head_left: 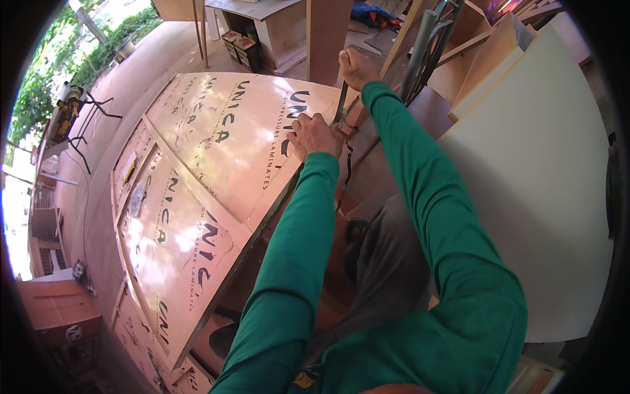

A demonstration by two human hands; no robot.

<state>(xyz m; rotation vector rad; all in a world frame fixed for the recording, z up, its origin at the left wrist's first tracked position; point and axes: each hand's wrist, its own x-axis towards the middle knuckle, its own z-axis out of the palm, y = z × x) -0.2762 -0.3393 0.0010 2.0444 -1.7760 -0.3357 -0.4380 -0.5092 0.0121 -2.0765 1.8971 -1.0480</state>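
Note:
My right hand (pixel 359 69) is closed round the upper end of a narrow dark flat bar-like tool (pixel 342 102), whose exact kind I cannot make out. The bar slants down to the far right edge of a large panel (pixel 252 190), which is covered with printed laminate sheeting. On that edge rests my left hand (pixel 316 136), fingers bent, its thumb side close to the bar's lower end. Whatever its fingers grip is hidden beneath them. Just right of the left hand is a reddish-brown block (pixel 355 115), and a thin dark strip (pixel 348 172) hangs below.
Wooden battens (pixel 190 174) lie across the panel, with a clear plastic piece (pixel 137 199) among them. A big pale board (pixel 538 190) stands close on my right. Metal tubes (pixel 420 56) lean beyond my right hand. A yellow power tool on a stand (pixel 67 113) is far left.

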